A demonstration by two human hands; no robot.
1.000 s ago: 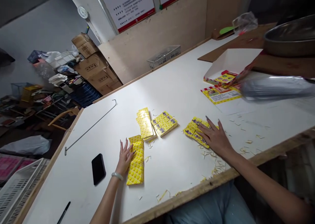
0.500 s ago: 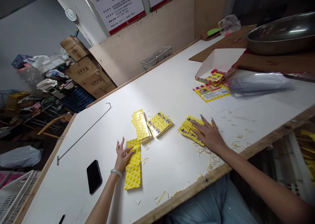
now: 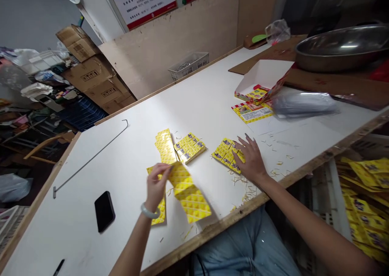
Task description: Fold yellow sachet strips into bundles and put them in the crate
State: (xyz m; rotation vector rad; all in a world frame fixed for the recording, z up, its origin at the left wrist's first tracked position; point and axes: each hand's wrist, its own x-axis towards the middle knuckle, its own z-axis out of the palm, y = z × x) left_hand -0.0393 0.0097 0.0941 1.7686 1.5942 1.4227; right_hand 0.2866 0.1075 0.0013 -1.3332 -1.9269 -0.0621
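Observation:
My left hand pinches the upper edge of a yellow patterned card sheet, which hangs creased and tilted above the table. Under that hand lies another yellow sheet, partly hidden. My right hand, fingers spread, rests at the right edge of a yellow sheet with small printed figures. Between the hands sit a stack of printed yellow cards and, left of it, a fanned pile of yellow patterned sheets.
Thin paper scraps litter the white table. Leftward are a phone and a hooked metal rod. An open carton, clear plastic sleeves and a metal pan stand right. A crate sits below the right edge.
My left hand has picked up a yellow sheet by its edge and moved it rightward. My right hand has slid toward the right edge of its sheet. The camera view has shifted slightly.

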